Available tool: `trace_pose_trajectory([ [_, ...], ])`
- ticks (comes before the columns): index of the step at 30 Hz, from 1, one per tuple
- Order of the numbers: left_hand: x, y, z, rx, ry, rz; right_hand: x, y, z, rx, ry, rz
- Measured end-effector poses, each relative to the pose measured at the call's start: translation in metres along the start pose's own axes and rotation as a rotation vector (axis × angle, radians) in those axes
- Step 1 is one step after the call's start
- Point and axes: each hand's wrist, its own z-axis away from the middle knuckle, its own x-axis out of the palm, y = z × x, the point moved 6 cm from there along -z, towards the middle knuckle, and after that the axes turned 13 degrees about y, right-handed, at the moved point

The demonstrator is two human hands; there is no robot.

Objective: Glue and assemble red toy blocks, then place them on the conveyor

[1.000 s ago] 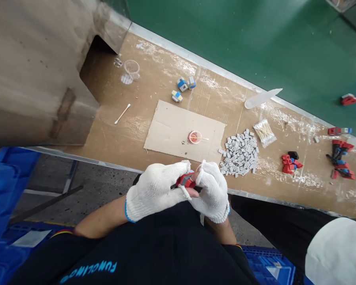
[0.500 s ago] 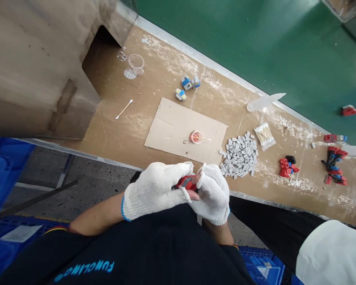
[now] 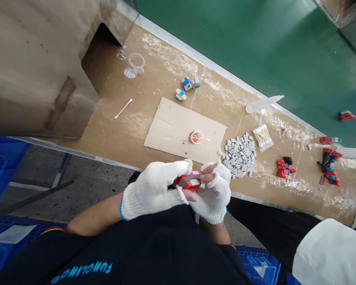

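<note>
A small red toy part (image 3: 189,181) with grey trim and pale, window-like patches is in front of my body, just off the table's near edge. My left hand (image 3: 156,190), in a white knitted glove with bare fingertips, is closed around its left end between thumb and fingers. My right hand (image 3: 215,192), gloved the same way, has its bent fingertips pressed on the part's right end. Whether a smaller piece sits under those fingers cannot be seen. Beyond the hands, a cardboard sheet (image 3: 166,132) bears a small cup of reddish liquid (image 3: 195,137) with a cotton swab in it.
A heap of small grey pieces (image 3: 239,155) lies right of the cardboard, near a bag of swabs (image 3: 263,137) and a translucent pointed bottle (image 3: 264,103). Red toy parts (image 3: 284,168) are further right. A metal housing (image 3: 41,71) stands left. A co-worker's white cap (image 3: 330,253) is lower right.
The red toy part has turned in my hands, so more of its pale patches and red face show. My right fingers have shifted to its right end and uncovered it more.
</note>
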Motion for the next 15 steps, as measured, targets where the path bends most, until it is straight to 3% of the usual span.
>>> trace_pose_trajectory([
  [7,-0.0032,-0.0023,-0.0001,-0.04,-0.012,0.137,0.0049,0.0018,-0.0033,0.058,-0.142,-0.146],
  [11,-0.0081,-0.0018,-0.0019,-0.034,-0.017,0.269,0.0017,0.0018,-0.0016,0.092,-0.11,-0.155],
  [15,-0.0078,-0.0075,0.0015,-0.116,-0.05,0.365,0.0024,0.0006,-0.001,0.094,-0.104,-0.165],
])
